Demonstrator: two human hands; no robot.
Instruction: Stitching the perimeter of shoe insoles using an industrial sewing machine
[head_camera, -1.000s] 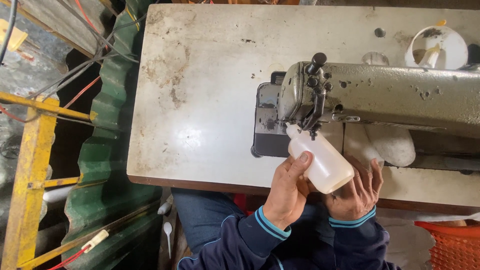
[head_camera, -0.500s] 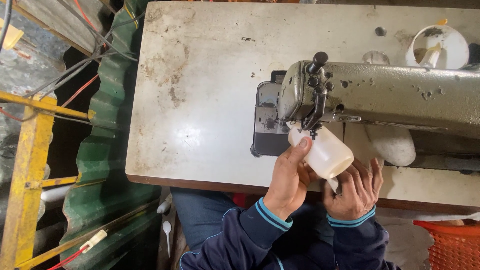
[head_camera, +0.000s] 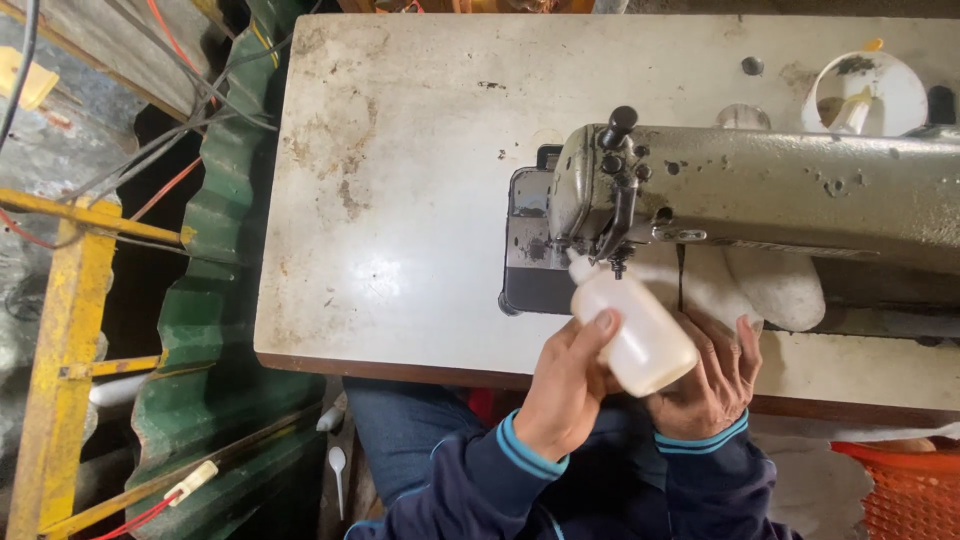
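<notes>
Item: white squeeze bottle (head_camera: 640, 335), tilted, nozzle at the needle area of the sewing machine (head_camera: 760, 195) near the bench's (head_camera: 400, 150) front edge. Left hand (head_camera: 562, 392) clamped on it; right hand (head_camera: 712, 385) cups its base. Oiling appears underway, not finished.

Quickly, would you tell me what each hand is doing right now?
Left hand: closed on the white plastic bottle.
Right hand: under the bottle, fingers spread; grip cannot be told.

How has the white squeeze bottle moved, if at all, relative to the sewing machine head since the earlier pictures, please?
Yes. The white squeeze bottle has tipped back to a longer slant, its nozzle staying under the sewing machine head.
</notes>
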